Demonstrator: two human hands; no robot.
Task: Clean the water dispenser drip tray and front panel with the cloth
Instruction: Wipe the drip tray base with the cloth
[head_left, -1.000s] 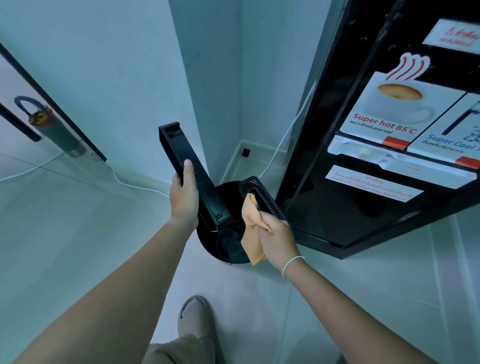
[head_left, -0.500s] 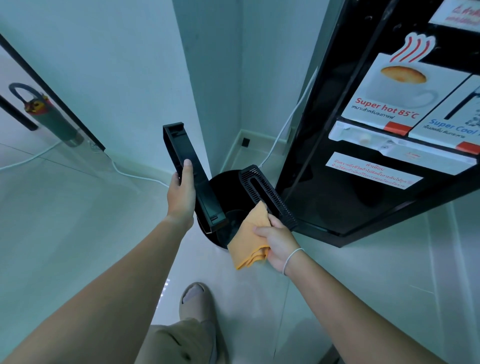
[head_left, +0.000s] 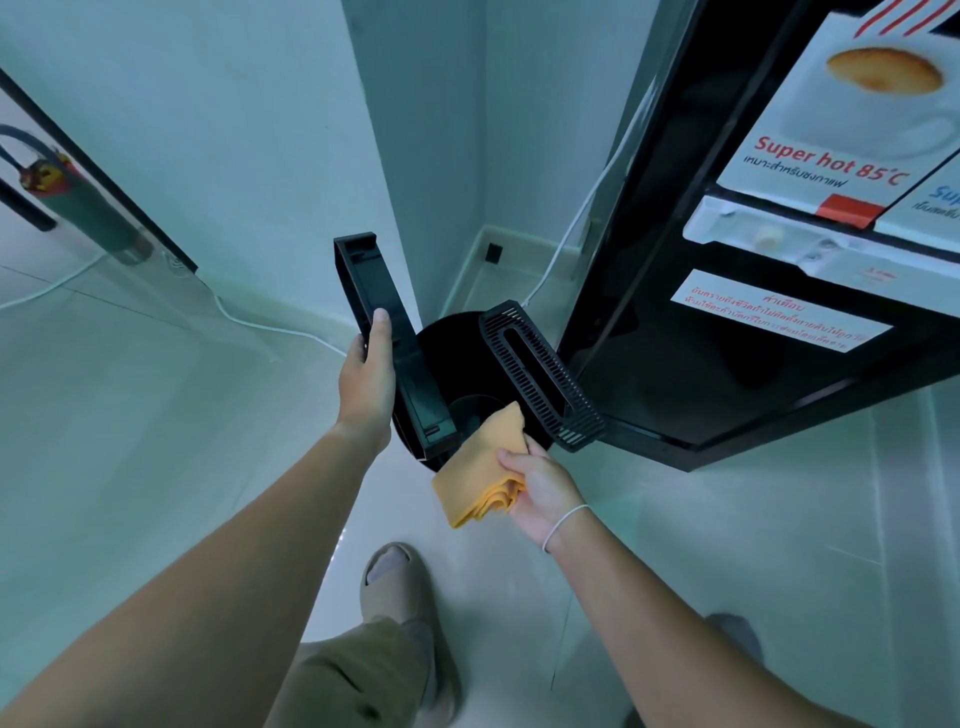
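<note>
Both trays seemingly overhang bin.

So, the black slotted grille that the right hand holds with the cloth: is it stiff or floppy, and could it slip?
The grille is probably stiff: it juts out straight, unsagging. It looks light, being thin and mostly slots. It may slip, since the right hand holds it at one end along with the orange cloth.

Matt black plastic drip tray, soft orange cloth, glossy black front panel.
</note>
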